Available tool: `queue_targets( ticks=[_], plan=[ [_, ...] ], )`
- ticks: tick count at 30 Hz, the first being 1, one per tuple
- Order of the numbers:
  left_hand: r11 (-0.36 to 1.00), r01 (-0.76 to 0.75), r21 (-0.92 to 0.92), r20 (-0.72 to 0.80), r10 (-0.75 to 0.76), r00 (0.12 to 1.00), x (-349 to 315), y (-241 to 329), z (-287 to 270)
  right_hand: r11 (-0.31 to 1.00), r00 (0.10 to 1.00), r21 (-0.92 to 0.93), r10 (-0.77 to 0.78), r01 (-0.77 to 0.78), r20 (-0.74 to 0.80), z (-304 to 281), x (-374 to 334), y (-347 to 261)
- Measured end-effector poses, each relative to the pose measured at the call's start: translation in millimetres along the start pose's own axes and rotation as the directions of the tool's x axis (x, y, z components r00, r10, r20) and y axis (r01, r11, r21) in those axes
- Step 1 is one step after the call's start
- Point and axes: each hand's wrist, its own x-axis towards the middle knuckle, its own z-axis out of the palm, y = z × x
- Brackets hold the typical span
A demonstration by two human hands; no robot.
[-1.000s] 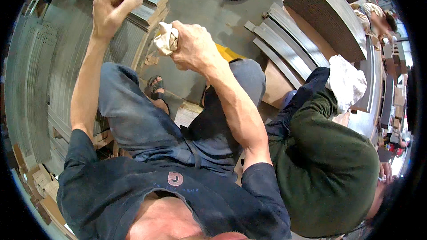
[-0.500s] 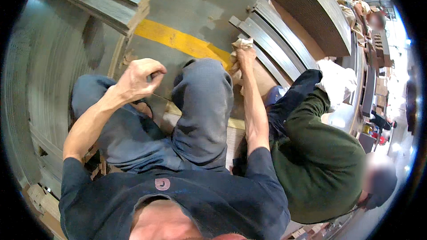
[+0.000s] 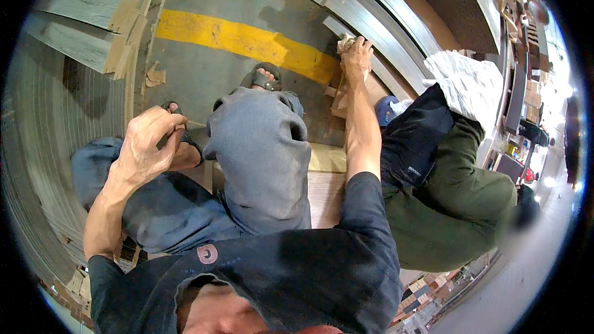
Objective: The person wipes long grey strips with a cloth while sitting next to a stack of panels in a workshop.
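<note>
My left hand is closed over my left knee, thumb and fingers pressed together. A thin pale sliver shows by its fingertips, but what they pinch is too small to make out. With my arm stretched forward, my right hand grips a crumpled, off-white rag. The rag is at the near edge of several long grey planks, which lie side by side ahead on the right. My fingers hide part of it.
To my right sits a co-worker in a green top, a white cloth over the knees. Stacked grey boards stand at the left. A yellow floor line crosses ahead. Beneath me is a pale wooden board.
The view has shifted, bringing my feet into sight. My right hand, still on the rag, is closer against the plank edge. My left hand stays closed. The co-worker's white cloth appears more spread out.
</note>
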Motion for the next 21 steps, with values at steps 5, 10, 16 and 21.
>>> queue_targets(
  ticks=[5,10,16,21],
  plan=[
    [1.0,-0.02,-0.008,-0.013,0.019,1.0,-4,-4,4,0.937,0.937,0.008,-0.35,0.35,-0.004,-1,13,-17],
    [0.999,-0.026,-0.024,-0.021,0.025,0.999,-3,-8,5,0.864,0.862,-0.014,-0.504,0.504,-0.05,-11,20,-102],
    [1.0,0.016,-0.004,-0.074,-0.016,0.997,-17,-9,19,0.742,0.764,0.18,-0.627,0.646,-0.154,-130,23,-223],
    [0.997,-0.027,-0.068,-0.199,0.013,0.98,16,3,7,0.652,0.635,0.167,-0.594,0.74,-0.495,-322,13,-253]
  ],
)
